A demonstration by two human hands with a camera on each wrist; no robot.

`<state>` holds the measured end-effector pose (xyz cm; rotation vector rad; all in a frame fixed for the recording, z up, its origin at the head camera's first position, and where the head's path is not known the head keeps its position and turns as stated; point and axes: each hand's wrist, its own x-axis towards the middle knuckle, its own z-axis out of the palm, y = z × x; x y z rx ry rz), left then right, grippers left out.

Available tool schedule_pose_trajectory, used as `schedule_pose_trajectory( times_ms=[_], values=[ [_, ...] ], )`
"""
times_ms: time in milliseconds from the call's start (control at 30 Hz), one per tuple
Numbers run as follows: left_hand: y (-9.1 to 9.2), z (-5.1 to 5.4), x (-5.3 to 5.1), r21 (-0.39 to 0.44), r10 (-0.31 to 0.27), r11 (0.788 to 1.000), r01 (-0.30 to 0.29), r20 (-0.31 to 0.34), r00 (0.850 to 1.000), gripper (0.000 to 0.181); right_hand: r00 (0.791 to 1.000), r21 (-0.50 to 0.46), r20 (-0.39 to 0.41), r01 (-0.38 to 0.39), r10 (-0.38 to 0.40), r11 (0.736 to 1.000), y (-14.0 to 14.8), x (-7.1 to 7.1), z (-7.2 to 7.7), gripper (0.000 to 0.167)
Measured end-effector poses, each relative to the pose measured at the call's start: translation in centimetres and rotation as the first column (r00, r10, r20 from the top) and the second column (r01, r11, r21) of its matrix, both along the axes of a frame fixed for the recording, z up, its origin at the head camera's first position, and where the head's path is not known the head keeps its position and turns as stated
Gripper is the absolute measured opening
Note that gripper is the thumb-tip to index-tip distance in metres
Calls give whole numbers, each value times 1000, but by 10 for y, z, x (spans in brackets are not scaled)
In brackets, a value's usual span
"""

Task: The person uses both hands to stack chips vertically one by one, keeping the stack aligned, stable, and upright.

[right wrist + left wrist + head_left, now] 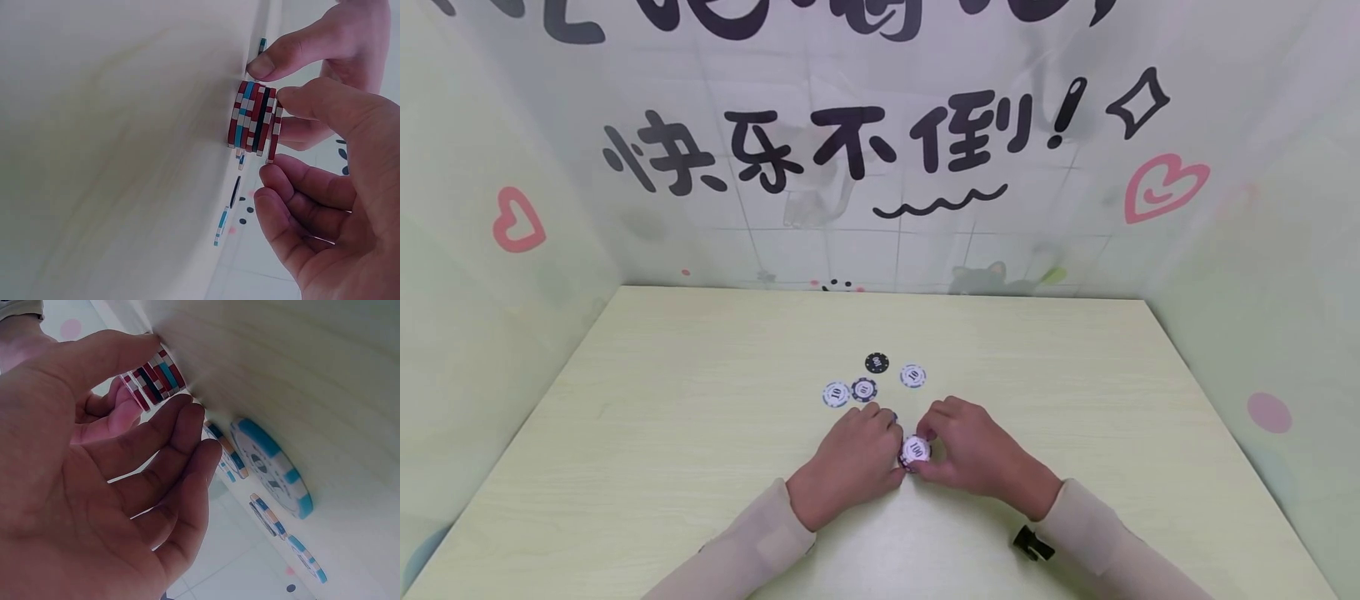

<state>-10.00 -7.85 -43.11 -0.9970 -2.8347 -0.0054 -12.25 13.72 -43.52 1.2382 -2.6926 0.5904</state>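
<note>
A short stack of poker chips (247,119), with red, blue and black edges, stands on the table between the hands. My right hand (977,450) pinches a red-and-white-edged chip (274,134) marked 100 between thumb and fingertips. In the right wrist view that chip is slightly tilted, with a narrow gap between part of it and the stack. My left hand (853,454) curls round the stack's left side, thumb and fingertips at its edge. Beyond the hands lie a black chip (877,362), a dark-edged chip (864,389) and white-and-blue chips (913,376). Another chip is mostly hidden behind the left hand.
The pale wooden table (662,417) is enclosed by printed white curtains (850,242) at the back and both sides. A small black clip-like object (1033,543) is beside the right sleeve (1097,533).
</note>
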Motion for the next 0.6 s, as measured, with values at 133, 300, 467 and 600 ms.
schedule_pose_trajectory(
  times_ms=[133,300,467,600],
  values=[
    [0,1,1,-1,-4,1000,4,-5,1000,29,1000,-1,-11,-4,4,1000,-1,1,-1,28],
    [0,2,1,0,-10,1000,10,-13,1000,30,1000,-2,-11,0,0,1000,-1,1,-1,28],
    [0,3,1,-8,-11,1000,10,-16,1000,32,1000,-11,-26,-4,4,1000,0,1,-2,29],
    [0,2,2,-20,-10,1000,10,-20,1000,32,999,-20,-40,-10,9,1000,0,2,-5,31]
  ],
)
